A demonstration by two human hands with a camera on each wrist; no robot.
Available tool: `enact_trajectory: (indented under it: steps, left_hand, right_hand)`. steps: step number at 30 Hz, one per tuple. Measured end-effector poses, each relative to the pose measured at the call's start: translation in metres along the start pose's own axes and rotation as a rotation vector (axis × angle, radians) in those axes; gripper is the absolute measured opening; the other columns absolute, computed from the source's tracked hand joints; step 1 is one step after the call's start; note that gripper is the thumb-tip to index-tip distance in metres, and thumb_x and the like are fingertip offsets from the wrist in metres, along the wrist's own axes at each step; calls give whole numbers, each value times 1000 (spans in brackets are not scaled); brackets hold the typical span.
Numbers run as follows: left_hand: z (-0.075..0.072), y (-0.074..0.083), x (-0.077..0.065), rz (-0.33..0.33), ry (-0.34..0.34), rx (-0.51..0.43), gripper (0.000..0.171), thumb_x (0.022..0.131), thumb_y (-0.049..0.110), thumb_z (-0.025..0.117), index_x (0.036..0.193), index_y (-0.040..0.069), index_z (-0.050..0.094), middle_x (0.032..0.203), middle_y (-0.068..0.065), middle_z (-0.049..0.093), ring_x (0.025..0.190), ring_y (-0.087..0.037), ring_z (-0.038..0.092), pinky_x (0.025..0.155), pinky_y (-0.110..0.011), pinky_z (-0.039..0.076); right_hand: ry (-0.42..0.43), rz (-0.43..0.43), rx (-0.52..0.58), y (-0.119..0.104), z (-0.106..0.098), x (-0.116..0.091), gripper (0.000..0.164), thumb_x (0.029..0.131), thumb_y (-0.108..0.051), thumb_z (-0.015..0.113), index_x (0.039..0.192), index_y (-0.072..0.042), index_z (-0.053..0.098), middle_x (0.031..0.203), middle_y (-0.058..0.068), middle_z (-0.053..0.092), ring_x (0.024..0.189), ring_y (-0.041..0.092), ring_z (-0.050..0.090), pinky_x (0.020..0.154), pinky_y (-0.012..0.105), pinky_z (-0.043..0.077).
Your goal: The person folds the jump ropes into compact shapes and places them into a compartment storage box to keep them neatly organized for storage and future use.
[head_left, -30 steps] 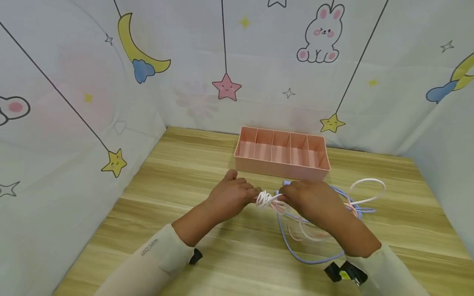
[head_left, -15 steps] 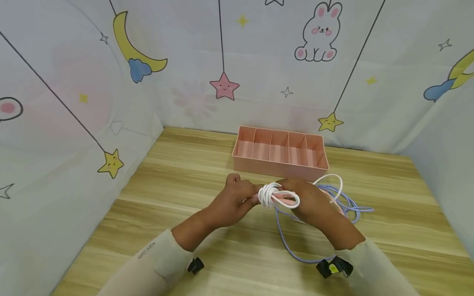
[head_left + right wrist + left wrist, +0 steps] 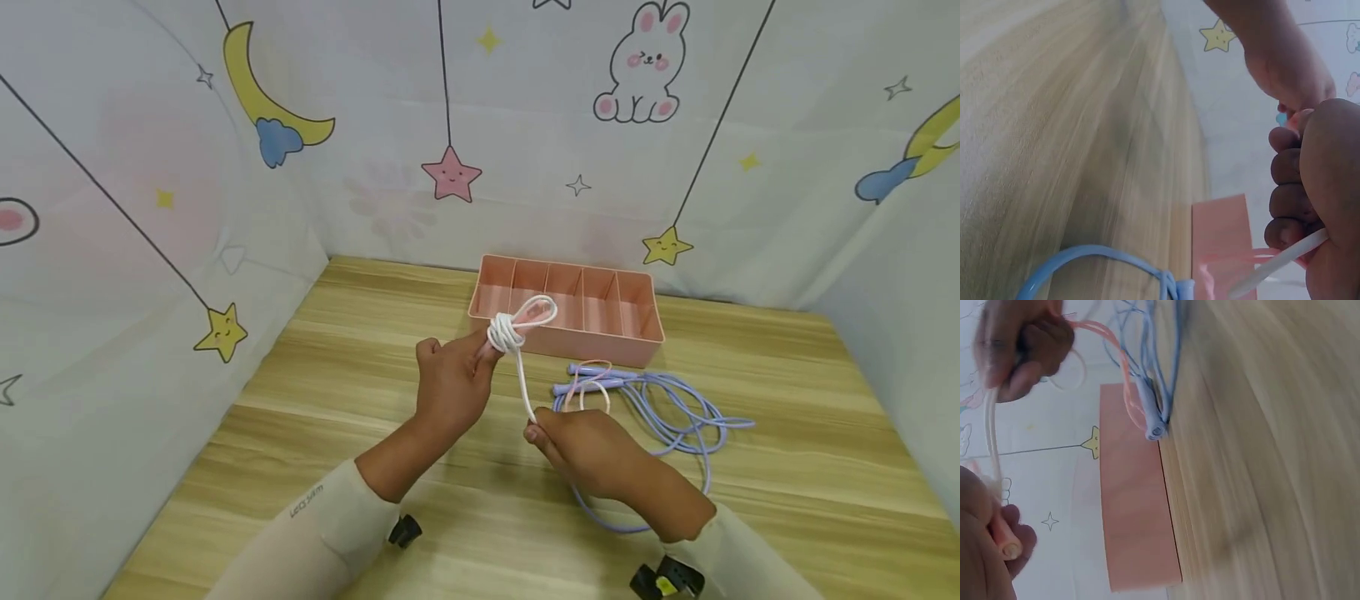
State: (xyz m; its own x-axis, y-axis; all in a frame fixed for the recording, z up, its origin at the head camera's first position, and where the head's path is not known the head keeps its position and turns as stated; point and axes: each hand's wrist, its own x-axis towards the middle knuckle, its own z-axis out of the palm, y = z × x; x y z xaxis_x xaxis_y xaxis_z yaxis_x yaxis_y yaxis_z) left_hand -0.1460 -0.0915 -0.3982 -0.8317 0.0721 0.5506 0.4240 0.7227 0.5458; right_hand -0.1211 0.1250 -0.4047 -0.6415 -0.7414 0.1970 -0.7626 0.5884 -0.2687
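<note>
In the head view my left hand (image 3: 453, 383) grips a pink-handled jump rope, its white cord (image 3: 504, 333) wound in a thick wrap with a loop sticking out beyond. The end of one pink handle (image 3: 1007, 542) shows in the left wrist view. My right hand (image 3: 592, 454), lower and to the right, pinches the cord, which runs taut between both hands. Past the right hand a pink cord loop (image 3: 1125, 378) and a white loop hang loose. A blue jump rope (image 3: 667, 396) lies loosely coiled on the table, right of the hands.
A pink box (image 3: 570, 342) with several compartments stands at the back of the wooden table (image 3: 360, 325), just beyond the hands. White cloth (image 3: 375, 125) printed with stars, moons and a rabbit closes off the back and sides.
The left hand has risen toward the box with the wrapped handles, tilting them up. My right hand has moved off the wrap, down toward me, drawing the white cord out straight.
</note>
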Motion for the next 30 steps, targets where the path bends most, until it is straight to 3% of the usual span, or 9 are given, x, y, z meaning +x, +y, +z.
enact_trajectory:
  steps: [3,6,10,15,17,20,25,27,30]
  left_hand:
    - [2,-1,0,46,-76,261,19,97,33,68,110,21,76,72,3,71,66,-15,64,80,-49,30]
    - [3,-3,-1,120,-225,448,19,97,40,65,102,24,74,71,6,69,65,-15,59,80,-47,33]
    - [0,-9,-4,268,-413,494,19,94,42,65,100,25,73,80,10,71,69,-12,57,80,-43,30]
    - [-10,-14,-5,559,-488,389,22,89,38,73,108,28,76,90,14,73,74,-10,55,82,-43,27]
    - [-13,-13,-4,639,-496,323,24,89,38,73,110,28,76,94,16,73,74,-9,54,82,-43,26]
    - [-17,-9,-3,697,-526,215,21,92,39,70,109,28,76,93,17,71,75,-7,53,82,-42,26]
    - [-18,-4,-7,701,-531,33,22,97,33,67,115,23,74,98,14,71,85,-5,57,84,-42,26]
    - [-18,-4,-9,645,-486,-84,22,97,25,70,118,18,74,96,12,70,84,-4,56,84,-42,24]
    - [-14,-3,-13,491,-381,-280,29,96,14,71,125,13,72,97,9,72,80,-3,53,83,-42,22]
  right_hand:
    - [7,-29,-53,-2,-5,-1,26,107,-26,53,83,-20,49,62,-15,40,54,5,42,51,31,40]
    - [35,-61,-120,1,-14,-4,29,104,-24,57,78,-21,47,60,-14,32,51,5,36,48,30,35]
    - [115,-114,-198,12,-27,-7,18,99,-20,64,83,-17,58,63,-13,44,53,6,44,49,31,40]
    - [192,-114,-272,30,-44,-10,12,97,-24,70,99,-12,67,83,-5,66,73,15,65,62,37,53]
    - [205,-88,-273,35,-49,-10,16,97,-28,71,102,-13,68,88,-5,67,78,16,66,64,39,54]
    - [231,-73,-238,41,-53,-10,25,99,-39,65,104,-14,68,92,-5,67,81,17,65,66,39,54]
    - [310,-122,-156,45,-46,-6,49,106,-53,38,103,-13,68,92,-5,67,81,18,63,63,40,53]
    - [329,-113,-123,45,-41,-4,40,108,-45,44,101,-13,67,90,-4,66,79,19,64,64,41,53]
    - [295,-37,-91,40,-29,-2,18,105,-28,59,102,-11,66,89,0,68,77,21,66,65,44,54]
